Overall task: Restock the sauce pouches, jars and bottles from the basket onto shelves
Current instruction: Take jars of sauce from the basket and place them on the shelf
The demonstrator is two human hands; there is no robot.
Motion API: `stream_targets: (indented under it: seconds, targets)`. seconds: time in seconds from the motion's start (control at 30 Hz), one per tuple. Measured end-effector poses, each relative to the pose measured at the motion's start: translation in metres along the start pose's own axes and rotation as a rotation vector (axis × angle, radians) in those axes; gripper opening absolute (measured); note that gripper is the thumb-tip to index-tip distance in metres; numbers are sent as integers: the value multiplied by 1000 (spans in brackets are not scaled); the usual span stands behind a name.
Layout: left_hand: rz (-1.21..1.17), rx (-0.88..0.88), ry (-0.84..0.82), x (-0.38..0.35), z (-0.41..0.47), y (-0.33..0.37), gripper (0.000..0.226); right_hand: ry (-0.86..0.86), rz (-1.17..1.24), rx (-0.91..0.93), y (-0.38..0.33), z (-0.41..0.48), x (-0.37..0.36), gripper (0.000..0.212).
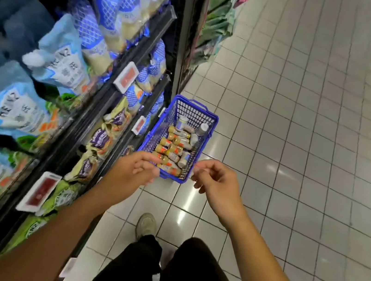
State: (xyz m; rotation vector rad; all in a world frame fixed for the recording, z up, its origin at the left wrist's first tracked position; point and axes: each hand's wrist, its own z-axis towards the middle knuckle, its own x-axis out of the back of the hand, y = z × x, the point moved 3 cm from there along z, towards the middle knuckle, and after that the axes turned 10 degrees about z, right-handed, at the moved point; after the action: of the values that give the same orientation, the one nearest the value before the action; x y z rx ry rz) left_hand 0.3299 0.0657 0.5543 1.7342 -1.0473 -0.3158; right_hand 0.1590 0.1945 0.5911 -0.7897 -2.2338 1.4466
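A blue plastic basket (198, 110) stands on the tiled floor beside the shelf unit. Several small sauce bottles (173, 149) with tan contents and orange labels lie in it, with two white-capped jars (203, 128) at its far end. My left hand (137, 169) hovers over the basket's near left corner, fingers loosely curled and holding nothing. Over the near right corner my right hand (215, 181) hangs the same way, empty. Light blue sauce pouches (63, 60) fill the upper shelves on the left.
The dark shelves (147, 37) on the left carry blue, purple and green pouches behind red price tags (126, 77). White floor tiles (314, 136) stretch away to the right. My foot (146, 225) and dark trousers are below the hands.
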Motion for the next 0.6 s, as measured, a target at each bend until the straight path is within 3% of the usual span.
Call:
stream_targets:
  seconds: [0.33,0.6]
  targets:
    - [21,33,-133,-35,123,23,16,141,56,-88,14,83,53,16]
    - [-10,249,-58,-66,230,0,29,85,10,-252,42,207,87,18]
